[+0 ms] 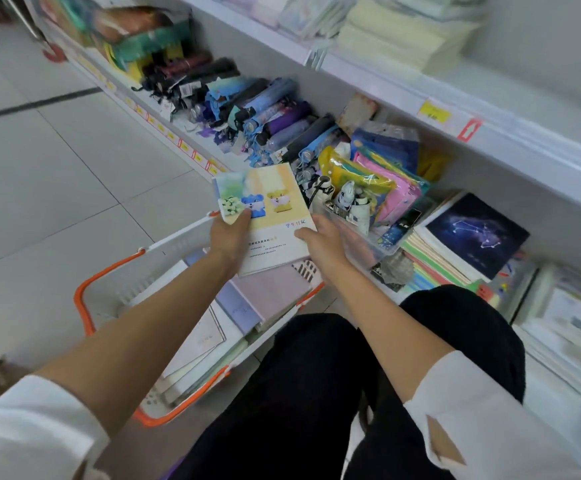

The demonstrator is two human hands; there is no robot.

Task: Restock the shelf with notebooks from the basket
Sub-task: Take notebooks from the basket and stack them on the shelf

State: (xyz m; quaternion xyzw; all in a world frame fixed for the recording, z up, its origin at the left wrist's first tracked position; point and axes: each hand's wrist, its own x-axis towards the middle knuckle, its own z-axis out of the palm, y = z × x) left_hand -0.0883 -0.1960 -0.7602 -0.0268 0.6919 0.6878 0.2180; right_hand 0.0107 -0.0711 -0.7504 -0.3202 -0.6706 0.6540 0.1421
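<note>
A small stack of notebooks (275, 199) with pastel covers and cartoon animals is held above the basket (84, 299), a white one with orange rim and handles. My left hand (228, 233) grips the stack's left edge, thumb on top. On the right edge, my right hand (320, 242) holds it too. Several more notebooks (265, 292) lie inside the basket. The bottom shelf (462, 271) in front holds stacked notebooks, topped by a dark constellation-cover one (476, 230).
Folded umbrellas (265, 116) and coloured plastic pouches (382, 174) fill the bottom shelf to the left of the notebook stacks. An upper shelf edge (420, 98) with price tags overhangs it. My dark-trousered knees (317, 375) are beside the basket on the tiled floor.
</note>
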